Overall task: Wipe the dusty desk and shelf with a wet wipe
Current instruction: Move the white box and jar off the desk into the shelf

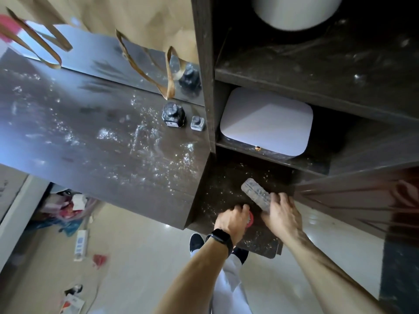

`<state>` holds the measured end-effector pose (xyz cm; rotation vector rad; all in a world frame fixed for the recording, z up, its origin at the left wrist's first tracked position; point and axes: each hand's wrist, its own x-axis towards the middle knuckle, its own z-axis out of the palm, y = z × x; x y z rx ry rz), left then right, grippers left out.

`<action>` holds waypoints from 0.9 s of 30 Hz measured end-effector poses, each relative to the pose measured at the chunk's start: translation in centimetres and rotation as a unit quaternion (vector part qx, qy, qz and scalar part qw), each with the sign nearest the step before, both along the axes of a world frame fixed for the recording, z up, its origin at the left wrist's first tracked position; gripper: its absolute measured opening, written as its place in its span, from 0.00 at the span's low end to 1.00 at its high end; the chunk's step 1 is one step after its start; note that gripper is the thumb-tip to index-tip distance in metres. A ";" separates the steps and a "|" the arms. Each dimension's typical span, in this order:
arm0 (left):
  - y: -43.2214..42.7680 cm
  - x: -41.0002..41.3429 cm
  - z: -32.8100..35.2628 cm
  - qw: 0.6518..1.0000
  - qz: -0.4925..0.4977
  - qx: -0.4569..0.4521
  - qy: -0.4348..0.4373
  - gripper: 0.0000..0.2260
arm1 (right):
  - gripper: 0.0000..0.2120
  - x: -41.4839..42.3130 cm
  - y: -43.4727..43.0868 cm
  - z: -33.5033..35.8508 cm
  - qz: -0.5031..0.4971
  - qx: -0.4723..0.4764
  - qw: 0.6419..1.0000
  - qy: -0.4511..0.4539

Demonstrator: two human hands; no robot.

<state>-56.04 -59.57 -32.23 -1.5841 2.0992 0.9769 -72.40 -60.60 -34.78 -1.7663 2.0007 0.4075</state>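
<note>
Dust speckles the dark wooden desk (90,137) and shelf (222,184). Your right hand (282,215) holds a grey strip (255,192), left hand (233,219) a red object (250,219).

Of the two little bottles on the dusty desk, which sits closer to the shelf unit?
The smaller greyish bottle, right beside the shelf unit's side panel; the bigger dark bottle stands to its left.

We see a dark brown, wood-grained desk (90,132) speckled white, a plain white box (265,123), a black watch (221,237), a tan bag (136,14), a grey pack (255,192) and a red object (250,219).
</note>
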 end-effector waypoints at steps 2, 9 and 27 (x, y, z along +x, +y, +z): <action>0.0 0.4 1.3 1.000 0.025 0.004 0.001 0.27 | 0.31 -1.0 1.2 2.0 -0.042 -0.008 0.999 -0.027; 1.4 4.2 8.6 0.986 0.149 -0.034 0.063 0.26 | 0.26 -1.8 5.6 12.1 -0.088 -0.106 0.984 -0.111; 1.3 11.8 19.3 0.938 0.246 -0.216 0.113 0.24 | 0.23 4.1 -6.7 22.5 0.048 -0.177 0.977 -0.113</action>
